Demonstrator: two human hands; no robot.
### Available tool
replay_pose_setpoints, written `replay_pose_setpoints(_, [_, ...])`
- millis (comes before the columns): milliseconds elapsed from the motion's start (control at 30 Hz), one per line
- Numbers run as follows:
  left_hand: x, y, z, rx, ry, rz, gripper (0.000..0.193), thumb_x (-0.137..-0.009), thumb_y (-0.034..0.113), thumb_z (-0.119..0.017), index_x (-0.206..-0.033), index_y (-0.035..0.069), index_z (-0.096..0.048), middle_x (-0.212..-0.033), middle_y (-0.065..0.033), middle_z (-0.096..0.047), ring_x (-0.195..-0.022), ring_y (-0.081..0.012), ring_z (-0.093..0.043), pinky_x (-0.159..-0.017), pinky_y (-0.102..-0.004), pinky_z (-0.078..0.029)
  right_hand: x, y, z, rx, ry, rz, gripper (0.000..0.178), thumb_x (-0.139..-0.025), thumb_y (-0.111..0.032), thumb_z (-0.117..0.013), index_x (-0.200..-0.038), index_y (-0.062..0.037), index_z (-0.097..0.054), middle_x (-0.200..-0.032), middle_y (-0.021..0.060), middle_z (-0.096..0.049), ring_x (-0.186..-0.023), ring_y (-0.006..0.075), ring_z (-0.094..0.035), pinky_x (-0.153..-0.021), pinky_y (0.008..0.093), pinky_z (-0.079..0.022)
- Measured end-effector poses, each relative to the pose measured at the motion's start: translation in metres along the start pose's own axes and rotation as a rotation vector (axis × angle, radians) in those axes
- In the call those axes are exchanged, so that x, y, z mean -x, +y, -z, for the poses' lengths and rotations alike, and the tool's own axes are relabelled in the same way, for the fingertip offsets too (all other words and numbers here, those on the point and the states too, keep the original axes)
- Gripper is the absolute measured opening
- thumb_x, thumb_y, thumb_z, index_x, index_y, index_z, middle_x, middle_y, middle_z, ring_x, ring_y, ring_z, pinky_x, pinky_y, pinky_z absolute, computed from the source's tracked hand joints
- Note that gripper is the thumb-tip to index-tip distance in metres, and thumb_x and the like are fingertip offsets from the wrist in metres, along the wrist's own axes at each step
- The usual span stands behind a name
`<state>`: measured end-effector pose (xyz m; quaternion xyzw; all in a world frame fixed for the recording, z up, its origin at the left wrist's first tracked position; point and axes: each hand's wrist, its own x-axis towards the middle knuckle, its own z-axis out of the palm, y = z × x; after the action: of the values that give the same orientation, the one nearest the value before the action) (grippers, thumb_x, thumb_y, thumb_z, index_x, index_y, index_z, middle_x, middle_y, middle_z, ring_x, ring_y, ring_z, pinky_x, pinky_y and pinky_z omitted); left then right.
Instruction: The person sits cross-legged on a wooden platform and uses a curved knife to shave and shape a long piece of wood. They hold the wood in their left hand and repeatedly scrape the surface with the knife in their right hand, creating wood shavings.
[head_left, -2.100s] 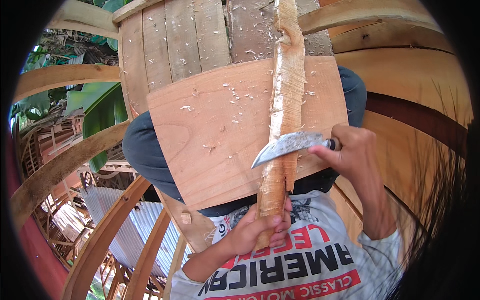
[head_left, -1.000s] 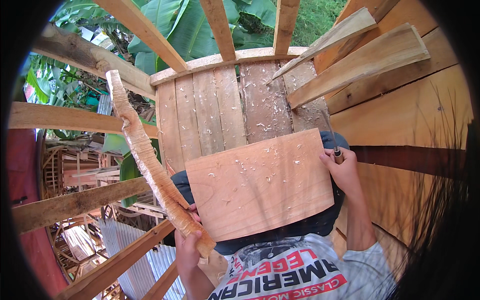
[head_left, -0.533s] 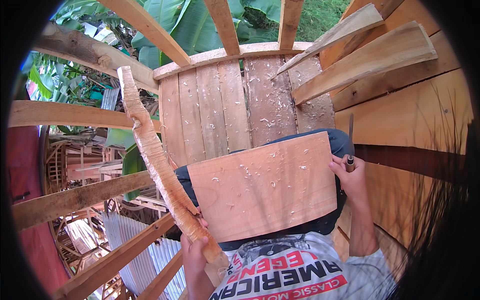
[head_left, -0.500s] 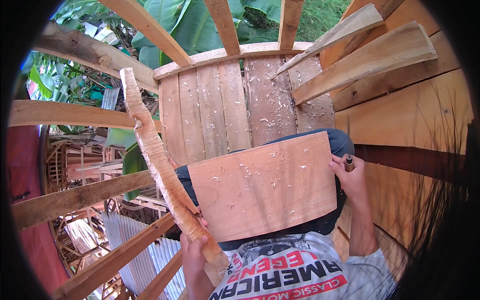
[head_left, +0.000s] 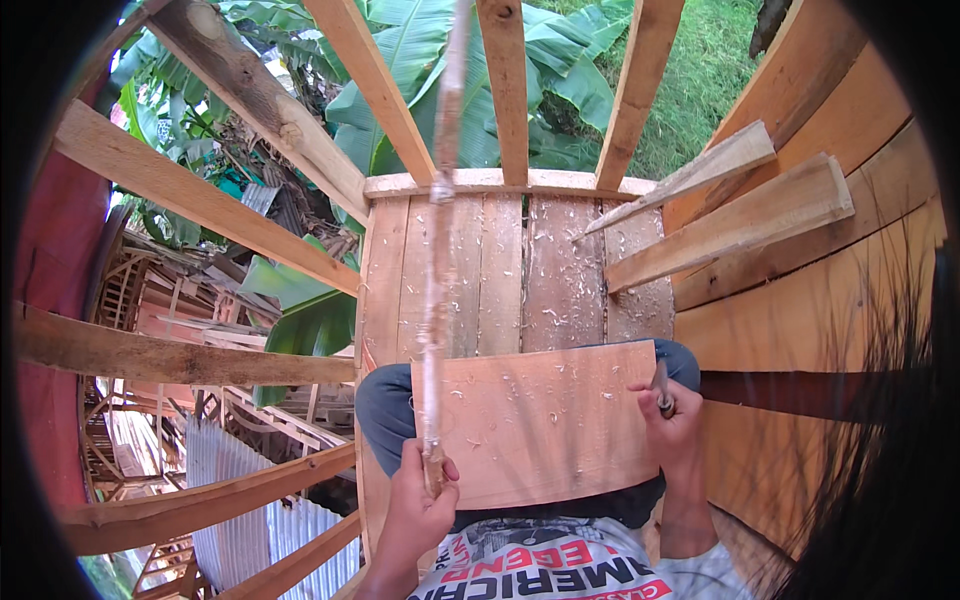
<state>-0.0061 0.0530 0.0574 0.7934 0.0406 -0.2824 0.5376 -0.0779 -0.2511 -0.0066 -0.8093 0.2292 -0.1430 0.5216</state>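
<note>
My left hand (head_left: 420, 500) is closed around the lower end of a long, rough-edged strip of wood (head_left: 437, 270). The strip points away from me, its narrow edge turned up, and passes over the left part of a flat wooden board (head_left: 540, 430). That board lies across my lap, with curled shavings scattered on it. At the board's right edge my right hand (head_left: 672, 425) is closed on a small hand tool (head_left: 663, 392). A dark, round handle end and a narrow, pointed part of the tool show; the fingers hide the remainder.
Plank flooring (head_left: 500, 270) strewn with shavings lies beyond my knees. Two loose wood pieces (head_left: 740, 222) lean at the far right near the plank wall (head_left: 800, 330). Wooden rails (head_left: 200, 360) enclose the left side, and upright slats (head_left: 505, 90) stand at the front, with banana leaves (head_left: 400, 80) behind.
The wood strip has swung right and turned from its broad face to its narrow edge, now crossing over the board. My right hand has tilted the small tool. The view has shifted.
</note>
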Motion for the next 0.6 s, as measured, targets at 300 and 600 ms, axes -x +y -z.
replay_pose_setpoints(300, [-0.019,0.03,-0.038,-0.201,-0.043,-0.331,0.043,-0.074,0.011,-0.069,-0.106,-0.001,-0.042,-0.079,-0.0215,-0.064,-0.075,-0.0338,-0.067,-0.065,-0.0363,-0.05,-0.007,-0.041,-0.016,0.137,-0.21,0.323,0.044,-0.071,-0.041,-0.077,-0.062,-0.0039,-0.056,-0.049,0.0078,-0.046,-0.043,0.022,-0.049,-0.043,0.0309,-0.038])
replay_pose_setpoints(600, [-0.016,0.041,-0.05,-0.225,-0.102,-0.341,0.048,-0.074,0.015,-0.07,-0.108,-0.002,-0.041,-0.078,-0.0246,-0.063,-0.073,-0.0398,-0.065,-0.063,-0.0413,-0.051,-0.013,-0.049,-0.007,0.26,-0.138,0.333,0.05,-0.07,-0.049,-0.075,-0.058,-0.0049,-0.055,-0.048,0.0082,-0.047,-0.042,0.024,-0.051,-0.042,0.0321,-0.039])
